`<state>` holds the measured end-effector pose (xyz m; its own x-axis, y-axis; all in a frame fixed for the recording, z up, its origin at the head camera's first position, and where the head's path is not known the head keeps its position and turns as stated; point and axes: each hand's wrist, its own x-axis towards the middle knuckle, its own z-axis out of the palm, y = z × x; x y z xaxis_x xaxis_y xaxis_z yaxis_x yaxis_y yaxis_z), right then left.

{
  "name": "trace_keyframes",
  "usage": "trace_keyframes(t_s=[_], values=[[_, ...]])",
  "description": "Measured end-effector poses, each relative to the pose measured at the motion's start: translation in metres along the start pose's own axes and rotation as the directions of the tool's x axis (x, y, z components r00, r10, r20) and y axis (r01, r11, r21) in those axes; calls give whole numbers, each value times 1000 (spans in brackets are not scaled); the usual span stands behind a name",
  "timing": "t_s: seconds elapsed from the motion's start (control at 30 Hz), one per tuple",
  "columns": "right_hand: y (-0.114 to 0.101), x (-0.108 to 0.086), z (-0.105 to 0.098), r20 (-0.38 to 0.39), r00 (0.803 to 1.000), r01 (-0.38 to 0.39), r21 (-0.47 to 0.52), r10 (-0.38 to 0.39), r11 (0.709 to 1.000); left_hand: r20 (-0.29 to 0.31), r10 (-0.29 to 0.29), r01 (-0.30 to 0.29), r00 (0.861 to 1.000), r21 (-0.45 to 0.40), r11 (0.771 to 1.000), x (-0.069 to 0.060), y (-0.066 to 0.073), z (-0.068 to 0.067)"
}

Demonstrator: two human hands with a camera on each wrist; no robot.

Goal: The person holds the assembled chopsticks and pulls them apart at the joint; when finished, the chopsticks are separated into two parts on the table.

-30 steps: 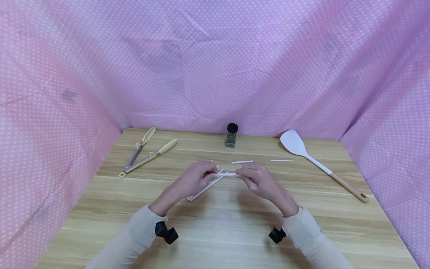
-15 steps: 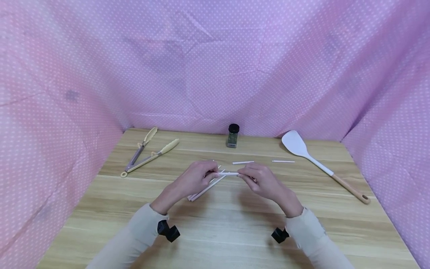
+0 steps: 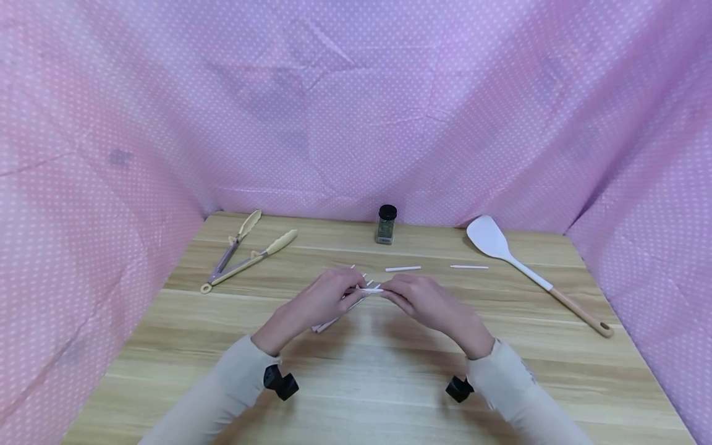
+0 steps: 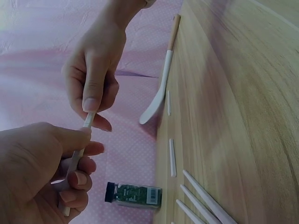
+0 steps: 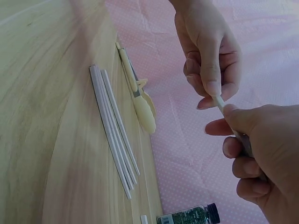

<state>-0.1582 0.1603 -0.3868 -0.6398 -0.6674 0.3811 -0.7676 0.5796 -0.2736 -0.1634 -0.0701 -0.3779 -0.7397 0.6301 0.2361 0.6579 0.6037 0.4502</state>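
My left hand and right hand meet above the middle of the table, both pinching one thin white chopstick. A short stretch of it shows between the fingertips. In the left wrist view, the chopstick runs on down through the curled fingers of the left hand. The fingers of the right hand curl round its other end in the right wrist view. Beneath the left hand lie several white chopsticks, side by side on the table, partly hidden in the head view.
Two short white stick pieces lie beyond the hands. Open tongs rest at far left. A black-capped jar with green contents stands at the back. A white spatula with wooden handle lies right. Pink dotted cloth encloses the table.
My right hand has moved left toward the left hand, so less of the chopstick shows between them. The left hand stays nearly in place. Objects on the table have not moved.
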Motion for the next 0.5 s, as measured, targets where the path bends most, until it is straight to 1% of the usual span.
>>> trace_keyframes(t_s=[0.13,0.23,0.33,0.4,0.5], values=[[-1,0,1,11,1000,-16,16,15,1000,1,24,-24,1000,-2,1000,0,0,0],[0,-1,1,1,1000,-12,50,12,999,0,49,-49,999,-20,999,-1,-2,1],[2,-2,2,-38,999,11,97,-8,995,-5,59,-59,998,-41,997,-2,-3,3],[4,-4,6,-73,997,33,135,-23,990,-8,54,-54,999,-61,997,-2,-4,6],[9,-8,8,-97,995,51,176,-34,983,-2,51,-51,999,-75,996,-3,-6,7]])
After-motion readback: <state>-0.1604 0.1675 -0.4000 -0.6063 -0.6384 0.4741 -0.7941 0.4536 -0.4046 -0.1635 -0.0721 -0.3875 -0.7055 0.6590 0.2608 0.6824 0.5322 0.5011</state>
